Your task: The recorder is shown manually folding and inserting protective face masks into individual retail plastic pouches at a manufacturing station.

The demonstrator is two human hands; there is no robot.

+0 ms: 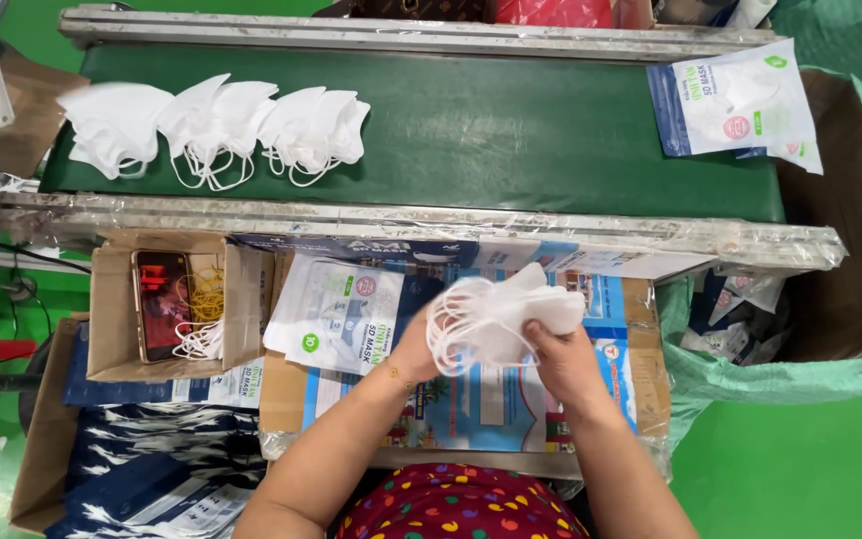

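Above our work the green belt (511, 130) lies between two metal rails, mostly bare, with loose masks (216, 128) at its left end and a filled pouch (735, 105) at its right. Below the near rail, over the carton top (471, 399), we hold a stack of white masks (506, 319) between both hands, ear loops fanning left. Our left hand (416, 344) cups it from beneath, fingers curled, and our right hand (566, 359) pinches its lower right edge, forearms angling up from the bottom edge.
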